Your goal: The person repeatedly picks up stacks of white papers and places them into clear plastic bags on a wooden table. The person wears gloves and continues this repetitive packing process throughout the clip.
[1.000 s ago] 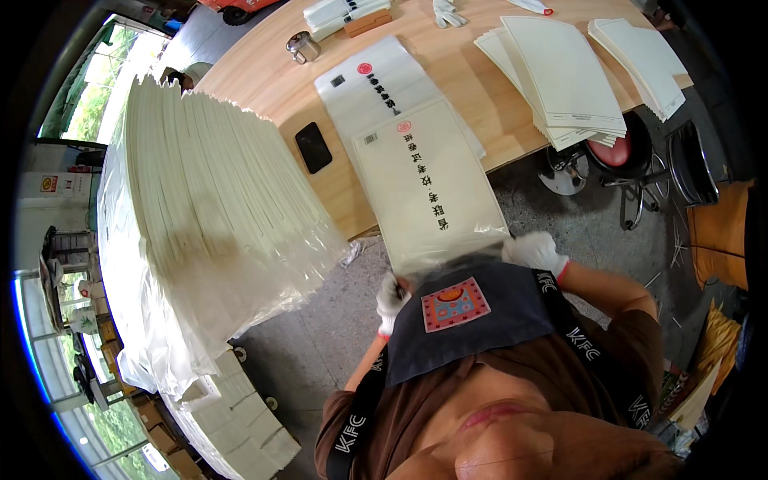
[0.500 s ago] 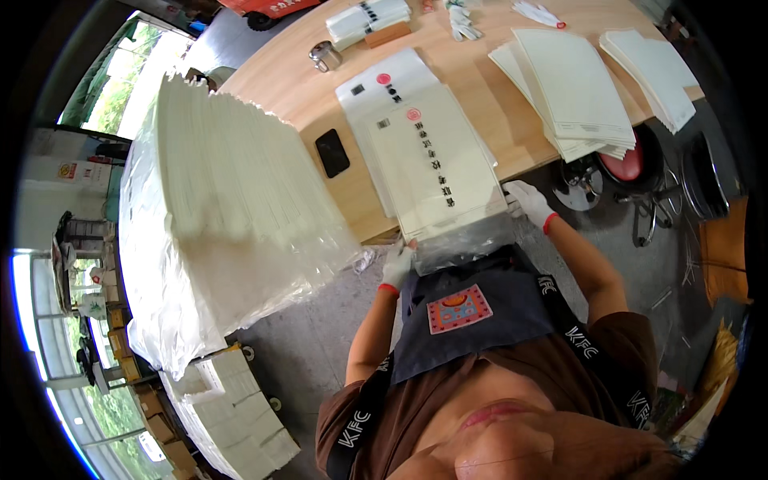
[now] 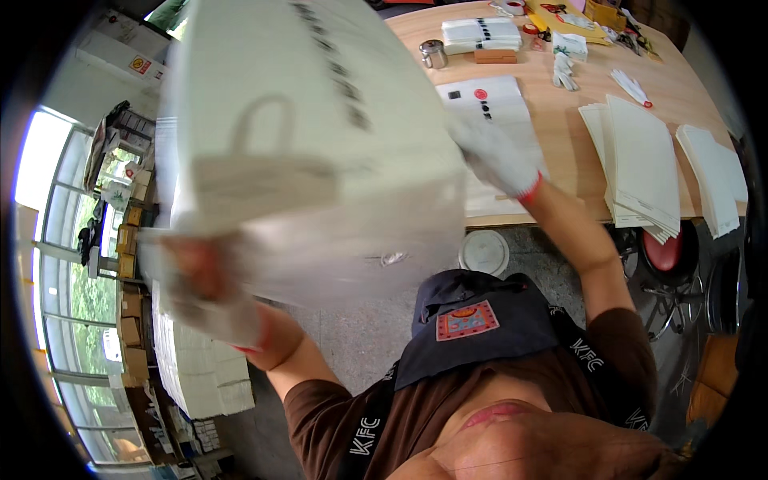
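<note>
A large cream paper envelope with a column of black printed characters is lifted off the table on the left, tilted and blurred. Clear plastic hangs along its near edge. My right hand, in a white glove with a red cuff, grips its right edge. At the near left corner my left hand, also gloved, holds it, though motion smears the fingers. A white printed envelope with a red round mark lies on the table, just beyond my right hand.
On the wooden table stand a metal cup, a bundle of white envelopes, cream sheets and loose gloves. Below the edge are a white round lid and a stool. White stacks stand left.
Both hands have raised the cream envelope from the table's near edge and carried it left, uncovering the white envelope. My view has turned left; the tall paper stack is now mostly hidden.
</note>
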`<state>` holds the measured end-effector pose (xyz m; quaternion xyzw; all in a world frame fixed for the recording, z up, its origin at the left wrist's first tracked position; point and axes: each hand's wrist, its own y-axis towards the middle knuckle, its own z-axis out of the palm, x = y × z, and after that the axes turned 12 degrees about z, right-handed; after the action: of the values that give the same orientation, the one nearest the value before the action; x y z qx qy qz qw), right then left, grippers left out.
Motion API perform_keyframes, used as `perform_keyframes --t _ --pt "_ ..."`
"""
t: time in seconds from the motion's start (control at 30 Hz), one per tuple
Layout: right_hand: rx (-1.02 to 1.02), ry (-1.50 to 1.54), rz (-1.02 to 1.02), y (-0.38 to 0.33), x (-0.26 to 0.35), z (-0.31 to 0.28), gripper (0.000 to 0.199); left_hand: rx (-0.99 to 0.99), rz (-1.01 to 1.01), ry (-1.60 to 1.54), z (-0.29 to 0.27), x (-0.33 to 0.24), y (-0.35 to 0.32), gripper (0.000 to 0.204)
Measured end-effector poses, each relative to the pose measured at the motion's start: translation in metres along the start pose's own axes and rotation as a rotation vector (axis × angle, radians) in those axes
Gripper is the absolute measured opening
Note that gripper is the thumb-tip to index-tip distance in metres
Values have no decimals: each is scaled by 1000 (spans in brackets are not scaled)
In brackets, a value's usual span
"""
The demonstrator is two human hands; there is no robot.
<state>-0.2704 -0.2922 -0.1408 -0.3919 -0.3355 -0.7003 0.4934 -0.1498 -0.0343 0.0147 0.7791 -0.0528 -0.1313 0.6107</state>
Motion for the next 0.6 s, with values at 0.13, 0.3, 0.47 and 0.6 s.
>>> perform_keyframes --t 0.13,0.3,0.47,0.6 --pt "36 -408 -171 109 79 63 32 -523 -299 367 -56 80 65 35" --pt "77 -486 -4 123 93 90 34 186 -546 582 -114 158 -3 48" --pt "317 -405 49 68 40 59 32 -530 -527 80 -69 180 -194 43" --pt "242 -343 537 -19 -46 2 26 123 -1144 -44 30 146 -399 24"
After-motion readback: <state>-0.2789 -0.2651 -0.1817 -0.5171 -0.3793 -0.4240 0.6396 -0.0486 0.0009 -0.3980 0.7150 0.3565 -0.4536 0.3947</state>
